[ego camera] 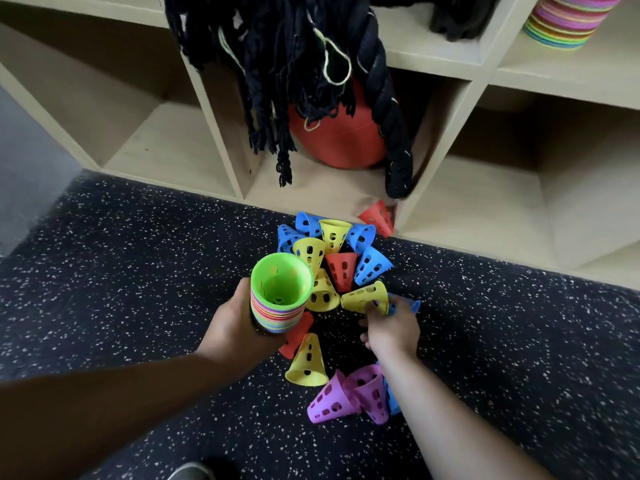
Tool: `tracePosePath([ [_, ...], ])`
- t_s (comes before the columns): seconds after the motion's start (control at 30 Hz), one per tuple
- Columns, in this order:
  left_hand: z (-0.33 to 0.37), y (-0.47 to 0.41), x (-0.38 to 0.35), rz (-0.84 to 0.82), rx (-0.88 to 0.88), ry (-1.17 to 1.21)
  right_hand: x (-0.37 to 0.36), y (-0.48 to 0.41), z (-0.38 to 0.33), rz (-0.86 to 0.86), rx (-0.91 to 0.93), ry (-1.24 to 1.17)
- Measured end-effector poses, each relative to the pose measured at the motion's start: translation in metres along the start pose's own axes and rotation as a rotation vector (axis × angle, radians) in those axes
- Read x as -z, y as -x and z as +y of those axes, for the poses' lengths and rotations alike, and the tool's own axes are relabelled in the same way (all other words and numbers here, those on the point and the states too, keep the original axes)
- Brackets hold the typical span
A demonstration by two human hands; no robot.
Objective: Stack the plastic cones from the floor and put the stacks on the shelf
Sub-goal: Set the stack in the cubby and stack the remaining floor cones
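Observation:
My left hand [239,327] grips a stack of many-coloured cones [277,306], wide end up, with a green cone [281,281] on top. My right hand [391,327] is closed on a yellow cone [365,296] lying on its side at the middle of the pile; a blue cone [410,304] shows just beyond its fingers. Loose perforated cones lie on the dark speckled floor: blue ones [370,266], a red one [341,270], a yellow one [308,362] and purple ones [332,400]. Another red cone [377,216] lies at the shelf's foot.
A wooden cubby shelf [481,64] runs across the back. Black ropes [294,64] hang over a red ball [339,136] in the middle cubby. A finished stack of coloured cones [568,22] stands on the upper right shelf. A shoe [190,472] shows at the bottom edge.

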State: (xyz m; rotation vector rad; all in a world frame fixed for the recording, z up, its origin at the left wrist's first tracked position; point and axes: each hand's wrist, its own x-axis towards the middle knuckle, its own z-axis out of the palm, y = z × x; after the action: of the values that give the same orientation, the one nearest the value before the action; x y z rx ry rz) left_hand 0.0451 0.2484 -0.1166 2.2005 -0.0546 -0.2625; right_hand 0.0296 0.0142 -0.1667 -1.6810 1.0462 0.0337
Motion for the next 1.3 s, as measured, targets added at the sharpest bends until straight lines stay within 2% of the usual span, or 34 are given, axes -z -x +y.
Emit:
tracePosePath([
  [0.17, 0.001, 0.003, 0.000, 0.012, -0.008, -0.004, 0.008, 0.009, -0.005, -0.028, 0.140, -0.029],
  [0.3, 0.002, 0.008, 0.001, -0.017, -0.024, -0.002, 0.031, 0.045, -0.032, -0.049, 0.499, -0.005],
  [0.43, 0.000, 0.010, -0.001, -0.020, -0.055, -0.007, 0.047, 0.087, -0.071, -0.139, 0.802, -0.129],
  [0.53, 0.000, 0.011, -0.004, -0.019, -0.044, 0.005, 0.046, 0.104, -0.084, -0.158, 1.080, -0.046],
  [0.6, 0.004, 0.011, -0.006, -0.019, -0.047, 0.013, 0.041, 0.108, -0.083, -0.230, 1.166, 0.034],
  [0.7, 0.008, 0.011, -0.009, -0.009, -0.047, 0.034, 0.039, 0.106, -0.075, -0.315, 1.078, 0.019],
  [0.77, 0.010, 0.011, -0.009, -0.001, -0.051, 0.028, 0.043, 0.094, -0.068, -0.224, 0.894, -0.053],
  [0.83, 0.012, 0.011, -0.009, 0.010, -0.055, 0.028, 0.050, 0.070, -0.059, -0.061, 0.692, -0.061],
  [0.93, 0.013, 0.010, -0.012, 0.018, -0.084, 0.011, 0.061, 0.023, -0.044, 0.096, 0.488, 0.144],
  [1.0, 0.015, 0.009, -0.015, 0.004, -0.105, -0.001, 0.064, -0.006, -0.035, 0.118, 0.330, 0.287],
  [1.07, 0.018, 0.007, -0.020, -0.006, -0.113, 0.005, 0.062, -0.029, -0.026, 0.109, 0.144, 0.329],
  [1.3, 0.035, -0.007, -0.043, -0.028, -0.140, 0.021, 0.049, -0.054, -0.006, 0.112, -0.071, 0.022],
])
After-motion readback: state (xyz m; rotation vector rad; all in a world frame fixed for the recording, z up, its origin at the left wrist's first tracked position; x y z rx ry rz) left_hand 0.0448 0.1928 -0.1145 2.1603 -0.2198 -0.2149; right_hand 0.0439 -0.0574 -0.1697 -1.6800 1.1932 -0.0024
